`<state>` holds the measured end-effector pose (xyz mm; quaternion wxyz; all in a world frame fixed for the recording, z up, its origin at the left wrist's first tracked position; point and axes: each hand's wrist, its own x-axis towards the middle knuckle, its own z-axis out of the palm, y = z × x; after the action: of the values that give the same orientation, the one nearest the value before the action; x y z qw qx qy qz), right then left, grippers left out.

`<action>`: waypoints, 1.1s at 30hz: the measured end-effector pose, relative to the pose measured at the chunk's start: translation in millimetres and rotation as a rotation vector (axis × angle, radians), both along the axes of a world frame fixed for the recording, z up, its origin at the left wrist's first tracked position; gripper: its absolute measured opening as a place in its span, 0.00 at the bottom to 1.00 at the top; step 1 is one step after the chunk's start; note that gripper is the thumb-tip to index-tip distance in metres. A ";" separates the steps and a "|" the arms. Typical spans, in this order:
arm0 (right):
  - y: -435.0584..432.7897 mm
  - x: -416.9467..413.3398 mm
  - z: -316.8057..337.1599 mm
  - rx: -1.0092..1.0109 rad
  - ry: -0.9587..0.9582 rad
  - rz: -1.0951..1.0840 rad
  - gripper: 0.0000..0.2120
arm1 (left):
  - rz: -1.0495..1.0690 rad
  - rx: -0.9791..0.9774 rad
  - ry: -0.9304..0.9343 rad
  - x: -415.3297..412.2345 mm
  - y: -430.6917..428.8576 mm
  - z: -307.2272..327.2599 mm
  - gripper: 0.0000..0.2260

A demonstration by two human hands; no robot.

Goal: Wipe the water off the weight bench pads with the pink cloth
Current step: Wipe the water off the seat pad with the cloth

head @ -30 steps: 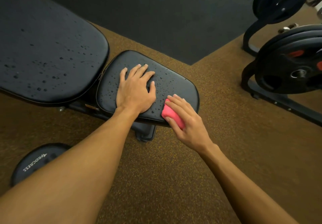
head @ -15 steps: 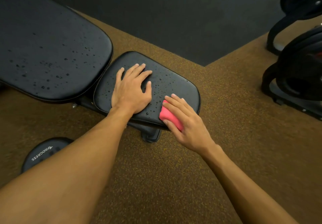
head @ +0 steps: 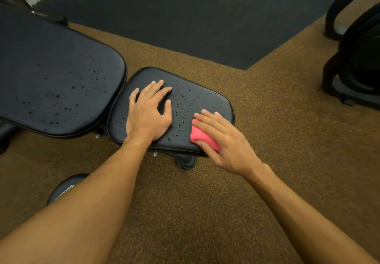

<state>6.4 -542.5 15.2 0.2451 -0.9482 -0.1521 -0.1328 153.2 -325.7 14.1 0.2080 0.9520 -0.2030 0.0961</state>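
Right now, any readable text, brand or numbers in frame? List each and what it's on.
"PROG": white letters on the round black disc, lower left on the floor; the rest is hidden behind the left forearm.
Nothing readable on the back pad, seat pad, pink cloth or weight rack.

White lettering on the round black disc (head: 60, 191) on the floor at lower left, we make out only the start, "PRO", the rest hidden behind the left forearm (head: 92, 212).
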 end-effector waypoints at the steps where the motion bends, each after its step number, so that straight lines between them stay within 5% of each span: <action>1: -2.4 1.5 0.3 0.007 -0.006 -0.059 0.24 | 0.000 0.001 0.002 0.5 0.1 0.1 0.20; 6: 32.4 30.5 3.8 -0.005 0.040 -0.242 0.26 | 0.002 0.002 -0.006 2.4 0.5 -1.8 0.20; 13: 13.5 9.6 4.2 -0.039 0.058 0.046 0.26 | -0.007 -0.010 0.000 1.9 1.4 -2.4 0.20; 19: 31.9 39.6 5.1 -0.020 0.083 -0.232 0.26 | -0.018 -0.045 0.005 3.0 1.3 -2.1 0.20; 27: 19.5 16.4 9.0 -0.043 0.113 0.081 0.26 | -0.032 -0.080 0.007 2.1 3.4 -3.8 0.20; 33: 33.9 45.5 10.2 -0.016 0.117 -0.170 0.26 | -0.020 -0.066 -0.001 3.7 3.3 -4.0 0.20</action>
<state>51.9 -508.6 25.4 0.2339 -0.9658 -0.0576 -0.0961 156.9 -322.4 10.1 0.2401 0.9425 -0.2095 0.1009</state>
